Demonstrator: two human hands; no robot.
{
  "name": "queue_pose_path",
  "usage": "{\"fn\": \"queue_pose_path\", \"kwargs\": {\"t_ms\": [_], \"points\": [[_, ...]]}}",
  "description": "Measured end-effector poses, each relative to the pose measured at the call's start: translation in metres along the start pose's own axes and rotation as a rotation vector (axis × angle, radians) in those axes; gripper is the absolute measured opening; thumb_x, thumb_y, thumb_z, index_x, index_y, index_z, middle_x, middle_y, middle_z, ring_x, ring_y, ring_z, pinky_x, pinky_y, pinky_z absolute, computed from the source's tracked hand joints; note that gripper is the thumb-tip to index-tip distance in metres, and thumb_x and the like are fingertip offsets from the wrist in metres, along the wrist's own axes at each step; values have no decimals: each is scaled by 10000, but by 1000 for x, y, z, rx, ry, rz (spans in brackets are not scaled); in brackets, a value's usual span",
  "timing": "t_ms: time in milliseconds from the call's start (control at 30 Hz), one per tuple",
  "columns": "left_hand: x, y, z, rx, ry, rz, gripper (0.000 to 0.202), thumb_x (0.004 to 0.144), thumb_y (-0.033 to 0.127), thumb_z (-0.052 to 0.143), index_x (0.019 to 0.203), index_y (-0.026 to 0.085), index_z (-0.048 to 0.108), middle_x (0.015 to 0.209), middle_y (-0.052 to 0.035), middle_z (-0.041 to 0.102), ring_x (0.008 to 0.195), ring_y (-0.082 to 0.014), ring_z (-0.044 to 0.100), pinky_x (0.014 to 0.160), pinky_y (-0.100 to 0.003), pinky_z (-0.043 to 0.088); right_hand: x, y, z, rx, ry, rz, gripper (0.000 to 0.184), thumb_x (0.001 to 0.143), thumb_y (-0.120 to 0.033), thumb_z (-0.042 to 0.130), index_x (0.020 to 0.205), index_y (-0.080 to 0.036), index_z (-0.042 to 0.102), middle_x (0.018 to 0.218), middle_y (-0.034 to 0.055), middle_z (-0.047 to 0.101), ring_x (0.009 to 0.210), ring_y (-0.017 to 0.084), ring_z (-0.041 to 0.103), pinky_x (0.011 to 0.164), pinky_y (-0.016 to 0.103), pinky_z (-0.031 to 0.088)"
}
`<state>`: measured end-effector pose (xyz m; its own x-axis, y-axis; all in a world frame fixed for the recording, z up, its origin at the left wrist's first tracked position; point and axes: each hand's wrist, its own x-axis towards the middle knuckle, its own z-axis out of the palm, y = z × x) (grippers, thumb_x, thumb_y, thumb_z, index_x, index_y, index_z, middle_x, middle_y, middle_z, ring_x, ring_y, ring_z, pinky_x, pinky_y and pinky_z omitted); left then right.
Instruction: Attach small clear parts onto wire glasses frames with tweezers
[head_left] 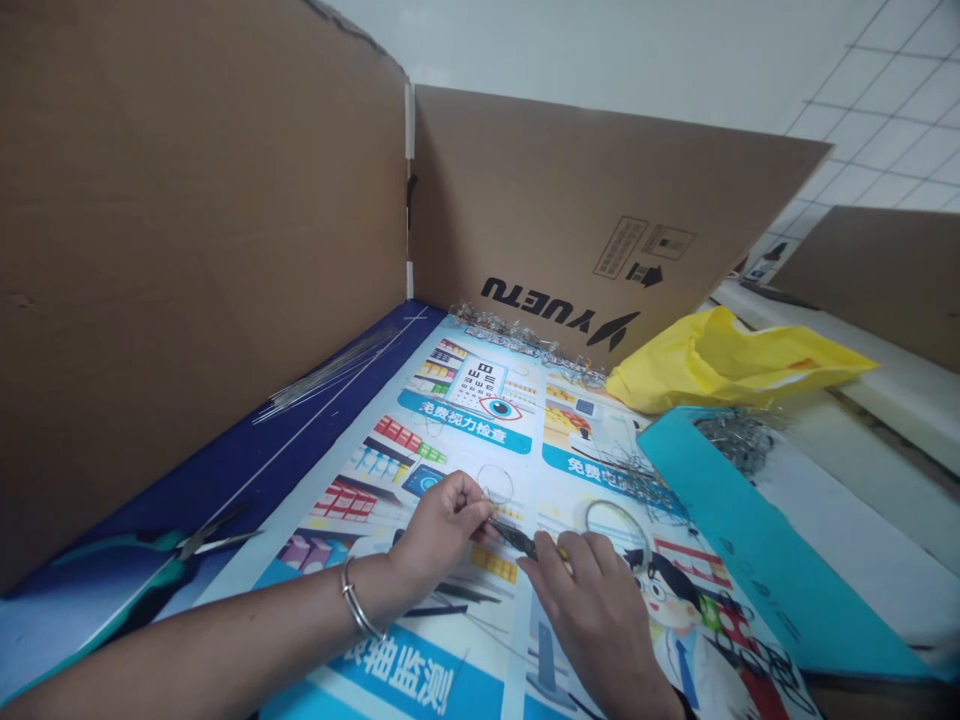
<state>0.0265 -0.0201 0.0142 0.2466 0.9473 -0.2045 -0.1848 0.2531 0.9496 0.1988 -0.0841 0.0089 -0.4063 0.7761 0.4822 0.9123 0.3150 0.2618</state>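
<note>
My left hand (pixel 441 530), with a silver bangle at the wrist, pinches a thin piece of wire (pixel 511 488) bent into a loop just beyond the fingertips. My right hand (pixel 596 605) grips a pair of dark-jawed pliers (pixel 513 536). The pliers point left, and their tips meet the wire at my left fingertips. Part of the handles is hidden inside my right hand. Behind the right hand lies a larger round wire ring (pixel 615 504). Both hands are over a printed poster (pixel 480 435) on the table.
Scissors-like cutters with teal handles (pixel 174 572) lie at the left. Straight wires (pixel 322 375) rest by the cardboard wall (pixel 202 200). Bent wire pieces (pixel 525 335) line the back. At right are a yellow bag (pixel 720 355), a teal box (pixel 694 490) and a wire pile (pixel 731 440).
</note>
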Motion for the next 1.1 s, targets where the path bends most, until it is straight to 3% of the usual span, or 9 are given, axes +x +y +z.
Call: {"fn": "queue_pose_path", "kwargs": {"t_ms": [267,433,600,733,967,1100], "points": [[0,1,-1,46,-11,39,135,711,203,574,632,189,466,518,43,562,524,-117,534,579,-248,431,0,-3,6,84,-30,4,143,902,-267,466,906,-184,583,709,43,518,700,196,460,644,328,336],[1,3,-6,-56,-141,-29,184,743,285,613,677,175,481,622,19,596,571,-112,576,602,-245,441,1,5,3,35,17,-35,136,876,-269,523,943,-182,602,724,47,544,717,198,481,650,330,340],[2,6,-9,-117,-201,-118,210,774,345,610,737,167,506,686,5,609,560,-103,602,570,-231,436,-4,13,-1,-8,83,-139,218,854,-237,566,1054,-156,592,873,78,613,837,242,510,710,370,362],[5,7,-13,-34,-238,-184,244,758,370,629,701,146,551,656,-13,624,537,-95,594,567,-229,438,-10,18,0,-43,76,-191,255,859,-215,548,1102,-149,585,937,89,629,881,267,508,740,399,359],[7,6,-20,176,-400,-295,263,750,368,596,617,140,601,561,-24,621,486,-96,578,474,-200,372,-13,23,-1,-52,99,-233,272,881,-138,455,1114,-164,592,943,83,640,883,253,505,759,404,344],[8,5,-18,230,-373,-296,200,728,332,574,618,167,559,531,14,566,435,-83,525,430,-197,338,-13,22,-1,-64,85,-240,278,884,-133,446,1112,-173,598,945,74,642,882,242,502,773,402,333]]}}
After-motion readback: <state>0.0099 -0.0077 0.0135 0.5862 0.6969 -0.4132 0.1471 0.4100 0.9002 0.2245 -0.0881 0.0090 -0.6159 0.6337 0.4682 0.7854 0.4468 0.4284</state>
